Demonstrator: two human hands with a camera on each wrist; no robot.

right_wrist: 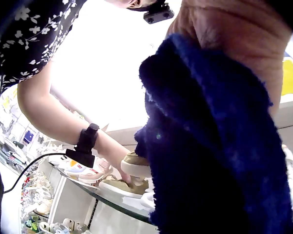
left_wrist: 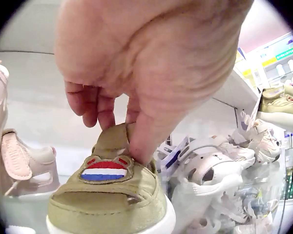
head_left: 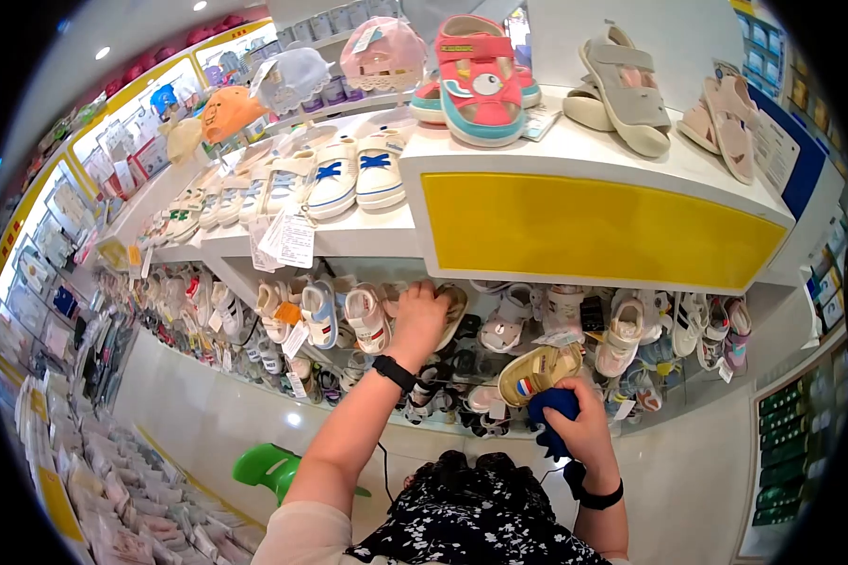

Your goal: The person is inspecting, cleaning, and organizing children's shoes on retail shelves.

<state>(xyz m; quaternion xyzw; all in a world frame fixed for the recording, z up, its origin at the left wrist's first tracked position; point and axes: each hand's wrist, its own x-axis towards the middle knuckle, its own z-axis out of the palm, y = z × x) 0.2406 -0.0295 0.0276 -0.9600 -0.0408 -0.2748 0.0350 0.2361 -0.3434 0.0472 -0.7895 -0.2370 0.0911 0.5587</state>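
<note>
My left hand (head_left: 418,322) reaches to the shelf below the white counter. In the left wrist view its thumb and fingers pinch the top strap of a khaki child's shoe (left_wrist: 112,202) with a red, white and blue patch. My right hand (head_left: 589,428) grips a dark blue fuzzy cloth (head_left: 553,414), bunched at the heel end of a matching khaki shoe (head_left: 540,372), out in front of the shelf. The cloth (right_wrist: 210,146) fills much of the right wrist view and hides the fingers there.
Rows of children's shoes line the glass shelf (right_wrist: 112,201); a white-and-red shoe (head_left: 367,318) stands left of my left hand. Above, the counter's yellow panel (head_left: 594,231) juts out, with a pink shoe (head_left: 481,85) on top. A green stool (head_left: 266,468) stands on the floor.
</note>
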